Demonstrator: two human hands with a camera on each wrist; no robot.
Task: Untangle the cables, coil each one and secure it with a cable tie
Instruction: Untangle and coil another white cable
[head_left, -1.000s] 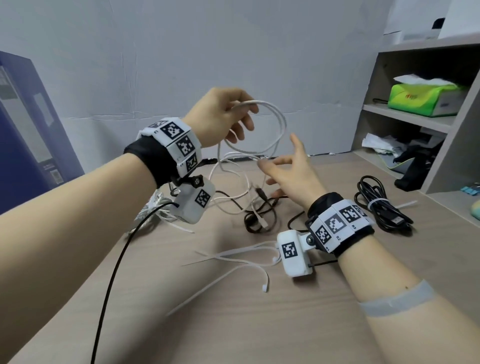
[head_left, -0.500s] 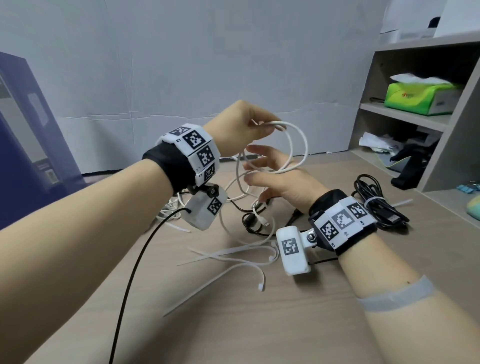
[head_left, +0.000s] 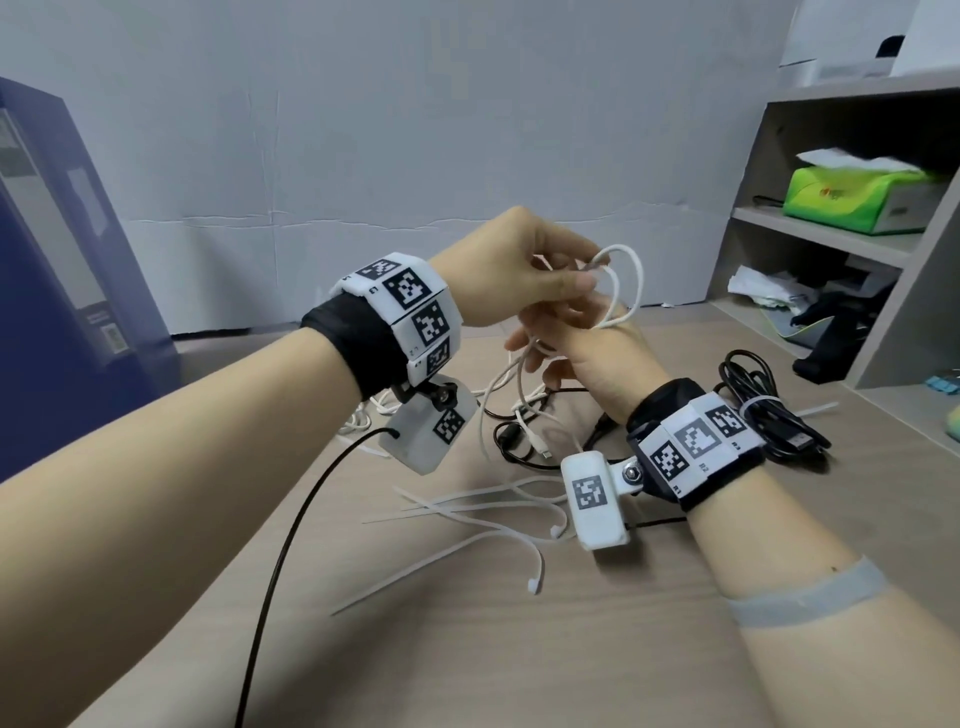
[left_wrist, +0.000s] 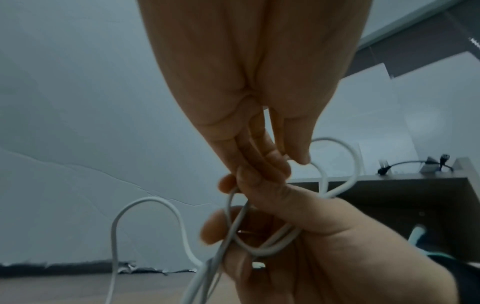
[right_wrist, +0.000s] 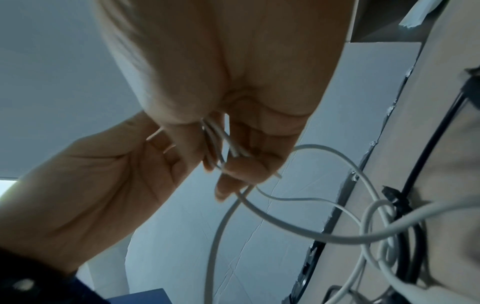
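Both hands, left hand (head_left: 511, 270) and right hand (head_left: 587, 348), pinch the raised white cable (head_left: 621, 291) loops above the desk (head_left: 519, 649); thin, light and springy, it probably handles best pinched where loops cross

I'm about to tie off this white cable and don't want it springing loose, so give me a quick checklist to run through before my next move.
1. Coil held: left hand pinches the white cable loops, right hand grips the strands below. Ok.
2. Whole cable coiled: a white tail hangs down to the table. Not ok.
3. Free of the tangle: the tail runs among the loose black cable; whether it is caught, cannot tell.
4. Cable ties within reach: loose on the table in front of the hands. Ok.
5. Free hand for a tie: both are busy. Not ok.
6. Finished black coil out of the way: tied, lying to the right. Ok.
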